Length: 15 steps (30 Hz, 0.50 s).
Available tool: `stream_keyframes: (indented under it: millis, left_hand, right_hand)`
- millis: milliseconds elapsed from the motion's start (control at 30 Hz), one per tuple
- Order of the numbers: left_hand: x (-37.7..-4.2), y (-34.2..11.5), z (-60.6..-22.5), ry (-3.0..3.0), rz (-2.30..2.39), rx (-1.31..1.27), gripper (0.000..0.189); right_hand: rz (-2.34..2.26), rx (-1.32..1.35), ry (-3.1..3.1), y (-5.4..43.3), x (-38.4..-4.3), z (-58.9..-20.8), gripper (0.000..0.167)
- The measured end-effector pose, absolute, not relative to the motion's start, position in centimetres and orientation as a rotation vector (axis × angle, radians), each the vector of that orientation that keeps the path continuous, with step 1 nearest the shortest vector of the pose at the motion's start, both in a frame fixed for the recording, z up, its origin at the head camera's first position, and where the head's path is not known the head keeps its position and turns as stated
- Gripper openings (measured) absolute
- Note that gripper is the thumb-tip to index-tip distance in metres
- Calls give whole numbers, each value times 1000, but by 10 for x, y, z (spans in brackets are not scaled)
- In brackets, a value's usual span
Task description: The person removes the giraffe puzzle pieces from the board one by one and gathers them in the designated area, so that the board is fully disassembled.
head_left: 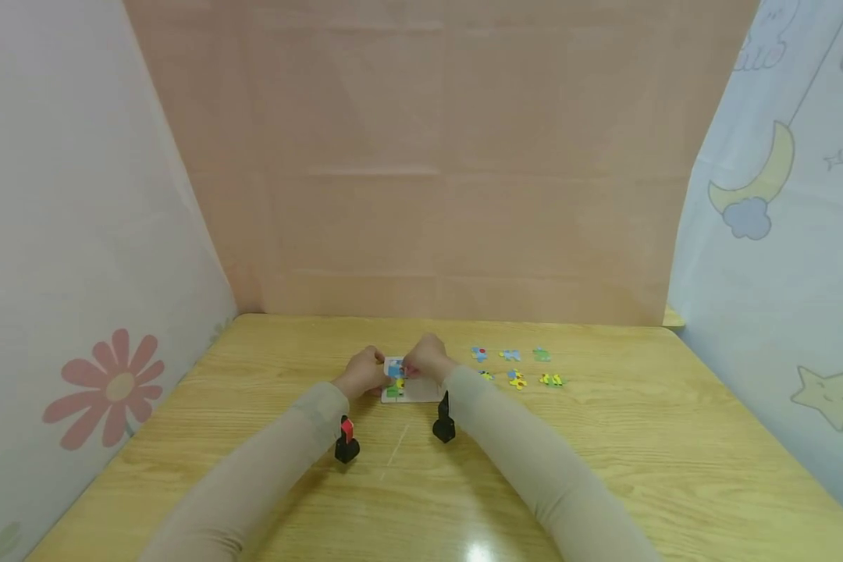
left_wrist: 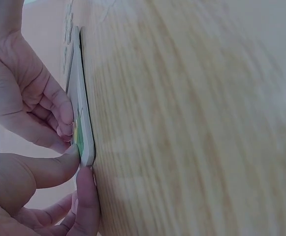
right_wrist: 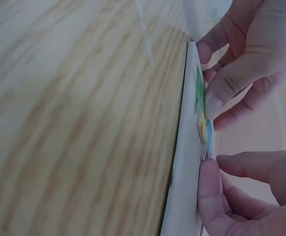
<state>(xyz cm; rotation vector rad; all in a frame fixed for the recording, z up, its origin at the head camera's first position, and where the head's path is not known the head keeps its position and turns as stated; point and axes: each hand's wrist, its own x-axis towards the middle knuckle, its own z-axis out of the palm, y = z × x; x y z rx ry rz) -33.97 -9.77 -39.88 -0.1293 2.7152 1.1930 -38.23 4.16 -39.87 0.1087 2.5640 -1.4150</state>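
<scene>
Head: two hands (head_left: 361, 375), one board (head_left: 421, 391), six loose pieces (head_left: 517, 380).

Head view: illumination is even and moderately bright. A compact white glare spot lies at the lower edge of the pale yellow wood-grain bench (head_left: 674, 453); soft shadows run beside the long beige fabric sleeves (head_left: 537, 464). The small multicoloured jigsaw pieces (head_left: 517, 379) lack fine detail. Wide-angle perspective stretches the outer areas. Left wrist view: dimmer, with a cool grey cast; a white reflection sits at the right edge, and the upper right is washed out. Right wrist view: dim, low in contrast; wood grain blurs at lower left.
</scene>
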Motion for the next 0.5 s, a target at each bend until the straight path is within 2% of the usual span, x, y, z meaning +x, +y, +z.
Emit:
stream_keyframes:
  millis: [500]
  left_hand:
    - [-342, -96, -399, 2711, 1160, -189, 45]
  right_hand:
    - [-1374, 117, 2537, 42, -384, -402, 6]
